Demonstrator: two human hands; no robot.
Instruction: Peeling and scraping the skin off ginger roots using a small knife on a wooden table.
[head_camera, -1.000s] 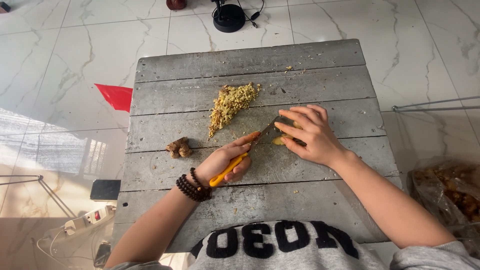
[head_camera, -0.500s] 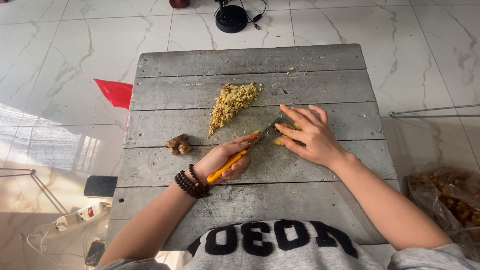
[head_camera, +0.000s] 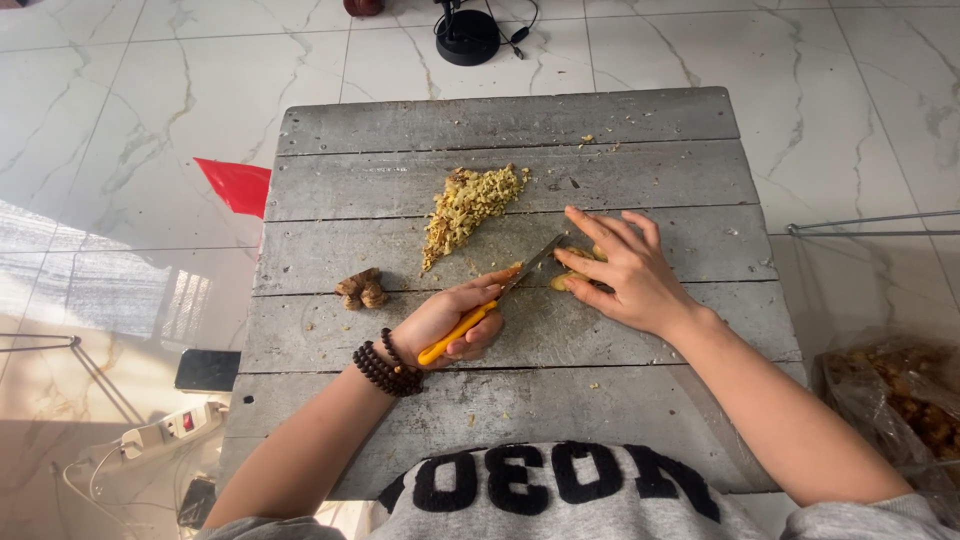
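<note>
A knobbly root (head_camera: 361, 289) lies on the grey plank desk (head_camera: 640, 120), well to the left of the fingers. Beyond the desk's far edge, well past the fingers, a black round device (head_camera: 468, 36) stands on the marble floor (head_camera: 120, 120). Far left of the fingers lie a red sheet (head_camera: 236, 184), a black block (head_camera: 206, 369) and a power strip (head_camera: 165, 430). Right of the fingers, off the desk, sits a clear bag (head_camera: 900, 400).

Bright daylight from the left throws glare patches on the floor (head_camera: 110, 270); the surface (head_camera: 640, 120) is evenly lit and sharp, with slight wide-angle bending at the edges.
</note>
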